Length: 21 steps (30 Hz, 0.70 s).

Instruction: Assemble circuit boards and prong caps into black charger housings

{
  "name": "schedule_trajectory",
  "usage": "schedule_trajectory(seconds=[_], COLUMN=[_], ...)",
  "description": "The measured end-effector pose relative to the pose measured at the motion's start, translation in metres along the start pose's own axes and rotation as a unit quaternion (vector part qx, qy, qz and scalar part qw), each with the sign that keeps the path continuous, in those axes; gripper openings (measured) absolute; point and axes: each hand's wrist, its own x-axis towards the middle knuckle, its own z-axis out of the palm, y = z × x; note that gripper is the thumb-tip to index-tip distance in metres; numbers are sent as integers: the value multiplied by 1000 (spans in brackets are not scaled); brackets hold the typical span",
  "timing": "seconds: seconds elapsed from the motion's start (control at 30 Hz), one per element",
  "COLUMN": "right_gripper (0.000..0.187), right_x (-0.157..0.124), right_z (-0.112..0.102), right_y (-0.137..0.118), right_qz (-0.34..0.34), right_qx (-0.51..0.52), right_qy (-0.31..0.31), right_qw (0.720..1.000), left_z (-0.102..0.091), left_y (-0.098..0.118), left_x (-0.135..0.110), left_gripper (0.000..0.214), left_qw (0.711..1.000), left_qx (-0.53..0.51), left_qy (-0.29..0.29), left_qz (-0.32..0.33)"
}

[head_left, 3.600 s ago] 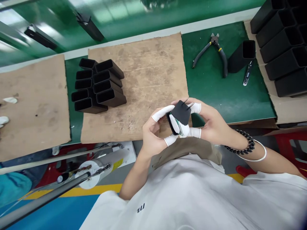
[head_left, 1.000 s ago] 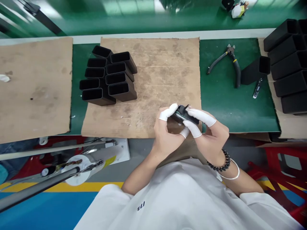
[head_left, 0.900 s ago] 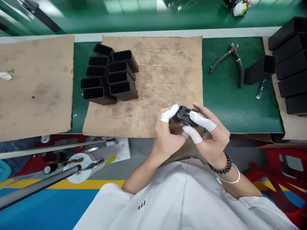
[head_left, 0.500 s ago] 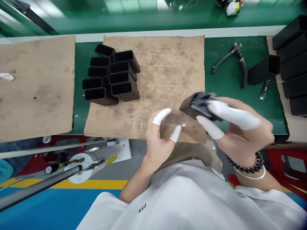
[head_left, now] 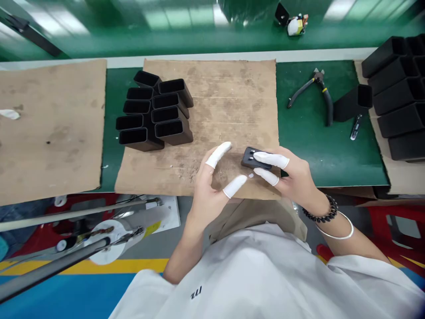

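My right hand (head_left: 294,175) grips a black box-shaped part (head_left: 247,159) between white-cotted thumb and finger, over the front of the cardboard sheet (head_left: 232,106). Small pale marks or prongs show on its upper face; my fingers cover its right portion. To its left, my left hand (head_left: 207,190) is open and holds nothing, with white finger cots on thumb and index finger spread apart. A tiny white scrap (head_left: 251,176) lies between the two hands, close to the left thumb tip.
Several black rectangular tubes (head_left: 172,130) stand grouped on the cardboard's left edge. To the right on the green bench (head_left: 305,146) lie cutting pliers (head_left: 318,77), a single black tube (head_left: 347,108) and a small knife-like tool (head_left: 356,127). More black tubes (head_left: 395,88) are stacked far right.
My right hand has moved left and turned the black part, so its marked face now points up. My left hand has shifted slightly left, staying open. The view has shifted a little.
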Motion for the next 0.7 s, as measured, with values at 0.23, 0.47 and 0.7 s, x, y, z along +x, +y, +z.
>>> schedule_trajectory(seconds=[0.23,0.47,0.7], right_gripper=[51,50,49], right_x=[1,3,4], right_z=[-3,-2,-3], right_y=[2,4,3], right_qz=[29,25,50], right_qx=[78,115,122], right_qy=[-35,-47,-57], right_qw=[996,992,990], left_z=[-2,6,18], left_y=[4,-4,-3], left_x=[26,25,20], left_gripper=[39,35,31], left_qw=[990,993,985], left_qx=[42,-66,-152], left_qy=[-90,-92,-22], left_qz=[96,19,-81])
